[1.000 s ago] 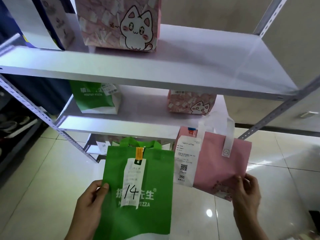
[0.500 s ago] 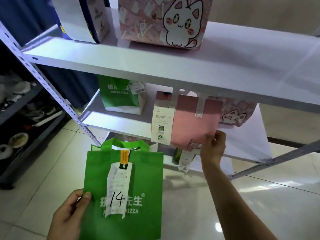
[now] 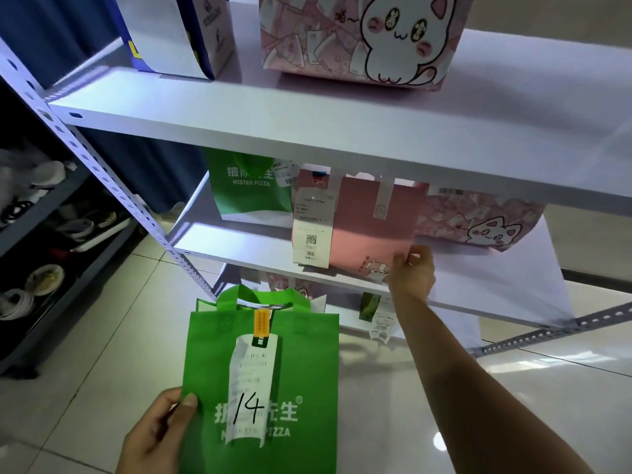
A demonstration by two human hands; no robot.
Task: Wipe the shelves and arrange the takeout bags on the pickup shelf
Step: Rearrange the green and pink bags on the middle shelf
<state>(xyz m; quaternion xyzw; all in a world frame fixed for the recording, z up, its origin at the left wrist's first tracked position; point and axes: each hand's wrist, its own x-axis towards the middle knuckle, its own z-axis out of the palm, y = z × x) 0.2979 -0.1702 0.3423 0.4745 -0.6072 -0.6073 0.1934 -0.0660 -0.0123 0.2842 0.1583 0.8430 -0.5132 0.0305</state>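
Head view: pink bag [image 3: 372,230] is pinched at its lower corner by right hand [image 3: 412,273], set on middle shelf [image 3: 239,256]. Green bag [image 3: 263,381], gripped at left edge by left hand [image 3: 157,436], hangs below. Risk: pink bag toppled forward off the fingertips if released near the shelf lip.

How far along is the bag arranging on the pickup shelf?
Done: a green pizza bag and a cat-print bag stand on the middle shelf; two more bags sit on the top shelf. In hand: the right hand holds the pink bag at the middle shelf's front edge. Left: the left hand holds the green bag marked 14, not yet shelved. Wiping: cannot tell.
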